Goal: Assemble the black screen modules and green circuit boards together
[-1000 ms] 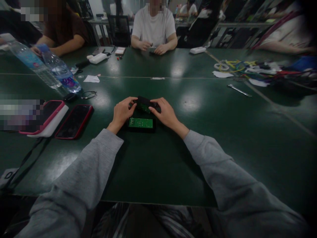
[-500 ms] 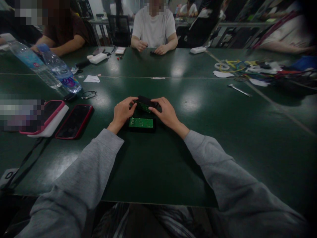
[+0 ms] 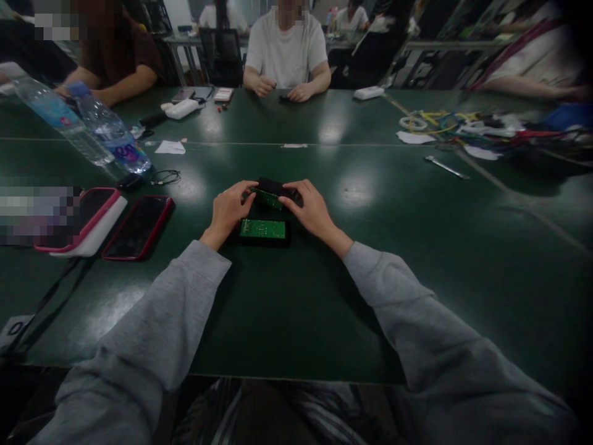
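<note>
Between my fingertips is a black case with a green circuit board (image 3: 269,198) in it, tilted so that the board side faces me. My left hand (image 3: 229,209) pinches its left end between thumb and fingers. At the right end, my right hand (image 3: 311,209) grips it the same way, the thumb along the front edge. Just in front of it, a second green circuit board (image 3: 263,228) lies face up in a black case on the dark green table (image 3: 296,309). Fine parts on both boards are too small to make out.
Left of my hands lie a red-edged phone (image 3: 139,227), a pink-cased phone (image 3: 95,216) and two leaning water bottles (image 3: 111,130). A wrench (image 3: 447,167) and a tangle of cables (image 3: 463,127) lie to the right. Across the table, a person in white (image 3: 287,55) handles something small.
My hands keep their hold on the black case, which has tipped very slightly. The whole view has shifted a little; the lower board stays in place.
</note>
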Demonstrator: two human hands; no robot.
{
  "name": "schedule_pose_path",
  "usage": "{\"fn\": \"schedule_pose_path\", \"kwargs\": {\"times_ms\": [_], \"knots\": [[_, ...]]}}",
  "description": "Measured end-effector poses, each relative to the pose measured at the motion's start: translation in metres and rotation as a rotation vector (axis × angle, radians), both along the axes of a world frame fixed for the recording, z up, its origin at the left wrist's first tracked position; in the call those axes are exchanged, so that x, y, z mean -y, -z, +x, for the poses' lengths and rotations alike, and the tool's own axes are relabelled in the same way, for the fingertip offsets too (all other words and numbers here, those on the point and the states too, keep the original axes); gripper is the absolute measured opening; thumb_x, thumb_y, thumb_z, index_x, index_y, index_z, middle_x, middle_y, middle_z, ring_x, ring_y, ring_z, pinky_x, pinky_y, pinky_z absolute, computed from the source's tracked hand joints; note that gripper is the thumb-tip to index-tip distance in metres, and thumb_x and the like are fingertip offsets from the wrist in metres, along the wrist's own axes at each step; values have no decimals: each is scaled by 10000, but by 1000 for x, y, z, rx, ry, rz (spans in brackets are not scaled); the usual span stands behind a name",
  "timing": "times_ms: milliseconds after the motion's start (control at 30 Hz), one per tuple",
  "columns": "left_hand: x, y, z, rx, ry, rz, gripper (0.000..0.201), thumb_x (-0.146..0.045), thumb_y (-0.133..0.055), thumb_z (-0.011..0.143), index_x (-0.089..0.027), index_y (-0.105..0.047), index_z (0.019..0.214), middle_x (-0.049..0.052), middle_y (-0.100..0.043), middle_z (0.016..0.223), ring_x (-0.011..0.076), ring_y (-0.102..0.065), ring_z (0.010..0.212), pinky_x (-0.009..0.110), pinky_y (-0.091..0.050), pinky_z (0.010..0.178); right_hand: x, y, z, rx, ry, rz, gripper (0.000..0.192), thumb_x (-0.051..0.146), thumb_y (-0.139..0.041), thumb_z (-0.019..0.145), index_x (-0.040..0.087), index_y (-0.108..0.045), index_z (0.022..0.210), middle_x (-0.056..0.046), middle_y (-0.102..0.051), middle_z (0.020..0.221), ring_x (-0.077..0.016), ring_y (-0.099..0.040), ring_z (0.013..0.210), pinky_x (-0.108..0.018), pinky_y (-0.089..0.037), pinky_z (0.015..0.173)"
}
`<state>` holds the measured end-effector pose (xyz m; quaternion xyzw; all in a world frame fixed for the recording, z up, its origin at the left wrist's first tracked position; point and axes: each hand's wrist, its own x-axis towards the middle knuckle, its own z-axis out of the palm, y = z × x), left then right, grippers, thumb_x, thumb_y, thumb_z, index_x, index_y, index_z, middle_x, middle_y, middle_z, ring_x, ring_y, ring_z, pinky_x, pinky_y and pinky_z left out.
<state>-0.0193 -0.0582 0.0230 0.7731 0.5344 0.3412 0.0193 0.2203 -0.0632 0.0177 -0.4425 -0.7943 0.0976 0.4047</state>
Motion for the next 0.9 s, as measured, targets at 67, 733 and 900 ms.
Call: {"fn": "schedule_pose_path", "kwargs": {"times_ms": [67, 733, 900], "knots": [[0, 0, 0, -2, 2, -2, 315, -286, -590, 934, -282, -655, 1242, 17, -757, 1005, 150, -651, 707, 278, -474, 643, 0, -1, 0, -43, -6, -13, 377, 565, -573, 976, 246, -631, 1168, -81, -611, 1082, -267, -594, 1006, -425, -511, 835], [0, 3, 0, -55, 29, 28, 310, -268, -584, 928, -291, -661, 1227, 22, -754, 1050, 158, -678, 780, 265, -479, 649, -8, 3, 4, -157, -47, -101, 364, 549, -609, 948, 253, -669, 1151, -71, -574, 1026, -235, -559, 957, -407, -511, 839], [2, 2, 2, -92, 24, 24, 303, -272, -567, 941, -281, -668, 1227, 40, -753, 1098, 177, -685, 779, 291, -482, 648, -13, 7, 7, -208, -57, -160, 352, 526, -625, 933, 244, -672, 1139, -67, -580, 1027, -227, -556, 928, -408, -512, 830]]}}
